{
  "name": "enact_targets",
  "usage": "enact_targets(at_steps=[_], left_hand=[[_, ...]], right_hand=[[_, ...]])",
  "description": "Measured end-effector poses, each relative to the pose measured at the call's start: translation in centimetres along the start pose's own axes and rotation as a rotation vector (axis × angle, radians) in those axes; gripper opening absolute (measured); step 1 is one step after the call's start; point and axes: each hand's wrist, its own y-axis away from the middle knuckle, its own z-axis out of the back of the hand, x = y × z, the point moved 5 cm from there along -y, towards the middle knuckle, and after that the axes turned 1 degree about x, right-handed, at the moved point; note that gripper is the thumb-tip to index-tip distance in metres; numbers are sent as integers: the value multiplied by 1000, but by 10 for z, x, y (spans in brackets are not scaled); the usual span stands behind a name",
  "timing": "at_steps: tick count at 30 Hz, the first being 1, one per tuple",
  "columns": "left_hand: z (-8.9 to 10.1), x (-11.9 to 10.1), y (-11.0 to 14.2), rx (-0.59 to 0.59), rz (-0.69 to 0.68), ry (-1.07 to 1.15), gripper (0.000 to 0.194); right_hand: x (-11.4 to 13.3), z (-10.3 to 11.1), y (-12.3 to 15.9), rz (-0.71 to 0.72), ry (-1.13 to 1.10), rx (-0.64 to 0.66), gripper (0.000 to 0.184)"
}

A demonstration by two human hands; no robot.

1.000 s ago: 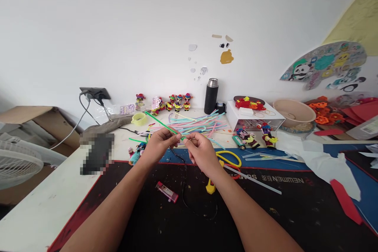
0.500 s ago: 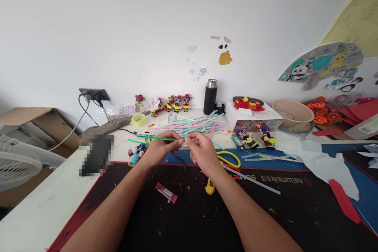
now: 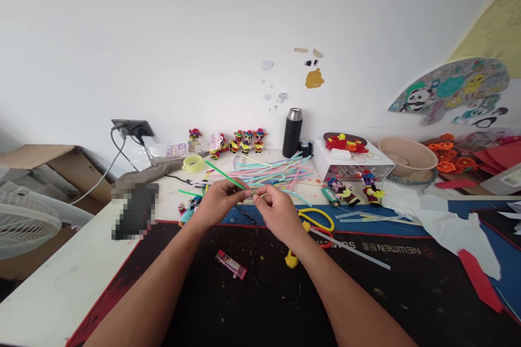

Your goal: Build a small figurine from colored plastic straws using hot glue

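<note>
Between my two hands, above the front of the craft clutter, runs a thin green pipe cleaner point(image 3: 223, 174). My left hand point(image 3: 217, 203) pinches it between thumb and fingers, and its free end sticks up to the upper left. Close beside, at the other end, my right hand point(image 3: 279, 211) has its fingertips closed on the same pipe cleaner; the exact end is hidden by the fingers. Another green stem point(image 3: 188, 192) lies left of my left hand, near a small fuzzy doll point(image 3: 190, 210). Behind the hands spreads a pile of pastel strips point(image 3: 264, 174).
A pink lighter point(image 3: 231, 265) and a black cord lie on the dark mat point(image 3: 195, 293). A yellow cutter point(image 3: 291, 259) is by my right wrist. Farther back stand a black thermos point(image 3: 292, 134), several fuzzy dolls point(image 3: 247, 142), a tape roll point(image 3: 192, 163) and a white box point(image 3: 354, 160).
The green pipe cleaner has swung from nearly level to slanting, its free end now higher. Both hands stay together with fingers closed. The camera view has shifted slightly.
</note>
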Motion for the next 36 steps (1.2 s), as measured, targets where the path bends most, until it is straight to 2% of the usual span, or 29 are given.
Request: enact_targets(at_steps=[7,14,32,36], left_hand=[[-4,4,-2,-53,69,174,38],[-7,1,3,15,67,139,34],[-9,-5,5,28,50,99,36],[-10,1,4,51,54,188,34]], right_hand=[[0,-2,-1,-65,-211,19,20],[-2,0,-2,-88,-317,-21,27],[0,-1,-1,-86,-346,-25,29],[1,0,-1,-80,-346,-30,30]])
